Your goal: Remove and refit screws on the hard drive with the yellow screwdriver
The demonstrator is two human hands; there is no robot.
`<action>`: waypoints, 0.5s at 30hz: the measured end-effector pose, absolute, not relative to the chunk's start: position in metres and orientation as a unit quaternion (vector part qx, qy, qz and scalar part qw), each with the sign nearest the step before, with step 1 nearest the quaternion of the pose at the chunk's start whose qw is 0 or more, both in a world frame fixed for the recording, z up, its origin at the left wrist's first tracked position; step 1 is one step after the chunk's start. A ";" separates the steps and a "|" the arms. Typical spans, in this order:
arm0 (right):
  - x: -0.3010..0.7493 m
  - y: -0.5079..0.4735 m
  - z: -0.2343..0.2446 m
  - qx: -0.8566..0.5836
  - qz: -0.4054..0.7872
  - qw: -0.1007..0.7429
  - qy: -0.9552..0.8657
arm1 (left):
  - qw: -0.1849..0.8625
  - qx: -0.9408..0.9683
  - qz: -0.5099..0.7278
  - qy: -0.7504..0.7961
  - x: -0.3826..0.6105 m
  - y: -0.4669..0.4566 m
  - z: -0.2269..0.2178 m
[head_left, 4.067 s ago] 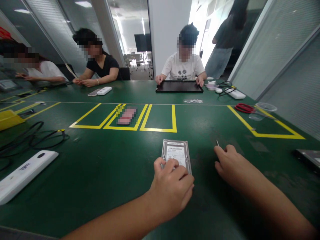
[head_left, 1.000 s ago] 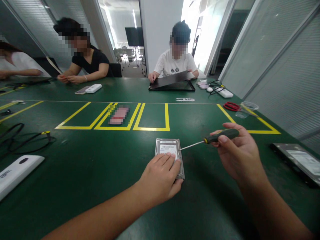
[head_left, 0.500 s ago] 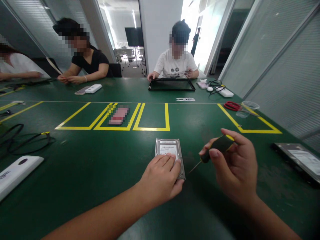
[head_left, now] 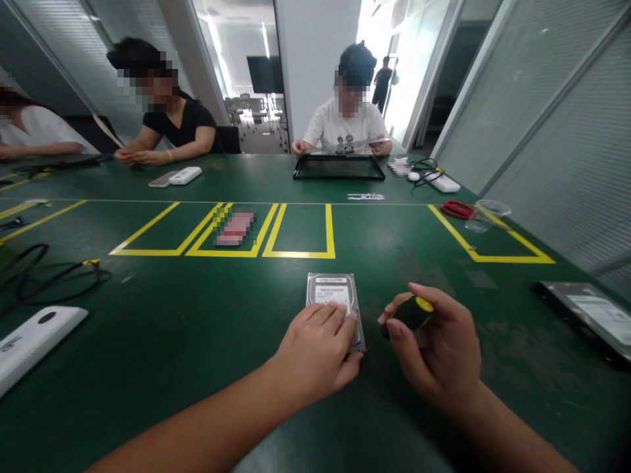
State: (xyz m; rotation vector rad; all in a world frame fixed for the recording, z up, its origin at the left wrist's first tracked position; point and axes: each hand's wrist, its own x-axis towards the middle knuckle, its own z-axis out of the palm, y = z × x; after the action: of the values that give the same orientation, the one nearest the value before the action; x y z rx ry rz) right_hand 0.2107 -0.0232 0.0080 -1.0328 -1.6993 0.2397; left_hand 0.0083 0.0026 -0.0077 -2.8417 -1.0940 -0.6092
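Clear tub [head_left: 494,207]: contents indistinct
Drive [head_left: 331,282]: held under fingers of left hand [head_left: 315,345]
Screwdriver [head_left: 412,315]: gripped in right hand [head_left: 441,345] (shaft unclear)

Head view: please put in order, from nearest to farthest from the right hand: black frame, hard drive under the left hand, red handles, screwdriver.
1. Screwdriver: held in the right hand.
2. Hard drive: to its left, under the left hand.
3. Red handles: ahead, slightly right.
4. Black frame: farthest ahead, to the left.

Green table [head_left: 197,335], white pillar [head_left: 320,59], blind-lined glass partition [head_left: 557,85], dark screen [head_left: 265,73].
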 end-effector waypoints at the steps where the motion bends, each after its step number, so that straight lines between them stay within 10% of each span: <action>1: 0.210 -0.023 0.008 -0.430 0.102 0.538 -0.718 | 0.017 -0.915 -0.195 -0.353 0.008 0.003 -0.007; 15: 0.210 -0.019 0.003 -0.396 0.088 0.553 -0.728 | 0.009 -0.916 -0.178 -0.359 0.009 0.002 -0.005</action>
State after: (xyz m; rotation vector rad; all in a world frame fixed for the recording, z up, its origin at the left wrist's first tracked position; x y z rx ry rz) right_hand 0.2101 -0.0187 0.0031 -0.9353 -1.7216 0.2081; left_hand 0.0089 0.0018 -0.0049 -2.8614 -1.1215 -0.5546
